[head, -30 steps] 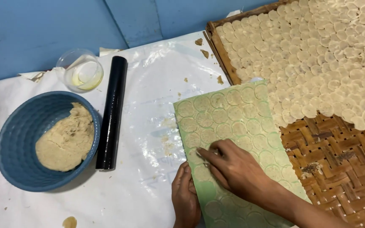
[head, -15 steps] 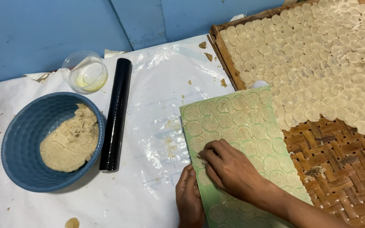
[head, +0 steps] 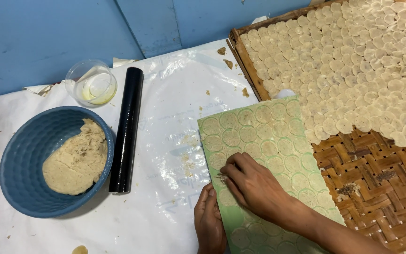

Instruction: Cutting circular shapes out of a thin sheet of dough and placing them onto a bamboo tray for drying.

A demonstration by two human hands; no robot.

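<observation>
A green sheet (head: 269, 141) covered with round, thin dough discs lies on the white plastic cover, its right side resting on a woven bamboo tray (head: 381, 188). My right hand (head: 254, 183) lies on the sheet's left part, fingertips pinching at a disc near the edge. My left hand (head: 209, 223) presses flat on the sheet's lower left edge, fingers together. Many pale dough discs (head: 353, 66) lie in rows across the far part of the tray.
A blue bowl (head: 19, 169) with a lump of beige dough sits at the left. A black rolling pin (head: 127, 129) lies beside it. A small clear bowl of yellowish oil (head: 91, 83) stands near the blue wall. Crumbs dot the white cover (head: 165, 94).
My hands stay in nearly the same place on the green sheet. The view has shifted slightly, so everything sits a little to the right and lower in frame.
</observation>
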